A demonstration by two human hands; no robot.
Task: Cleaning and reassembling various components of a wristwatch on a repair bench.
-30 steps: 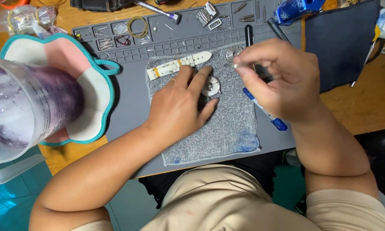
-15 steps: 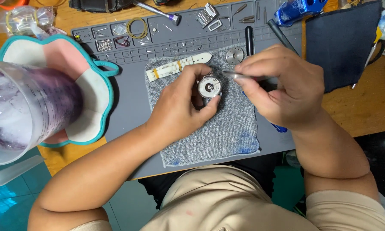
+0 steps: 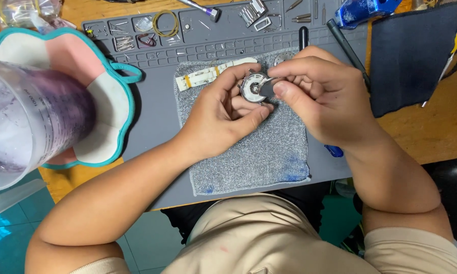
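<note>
Head view shows the left hand [image 3: 223, 114] closed around a small round watch case [image 3: 254, 87], lifted just above the grey cloth [image 3: 259, 152] at upper centre of the frame. Half a second ago the case lay lower on the cloth with the right hand coming in from the side; now the right hand [image 3: 319, 99] has closed in over it, thumb and forefinger pinching a dark flat piece [image 3: 267, 89] against the case's face. A second ago the left palm covered the case entirely, so the work has gone from steadying to close two-handed handling at the case itself.

Just left of the fingers lies a white watch strap [image 3: 210, 75] with yellow bands, touching the cloth's upper edge. A blue-tipped tool [image 3: 334, 150] peeks from under the right wrist. The cloth sits on a grey work mat [image 3: 157, 137] whose upper trays hold screws, a yellow ring [image 3: 166, 23] and metal parts. The mat's near edge meets the person's lap; free cloth lies below the hands. At the left of the frame a clear measuring jug [image 3: 30, 122] looms near the lens over a teal-rimmed pad [image 3: 104, 109]. A dark cloth [image 3: 416, 56] lies on the table [image 3: 431, 132] at right.
</note>
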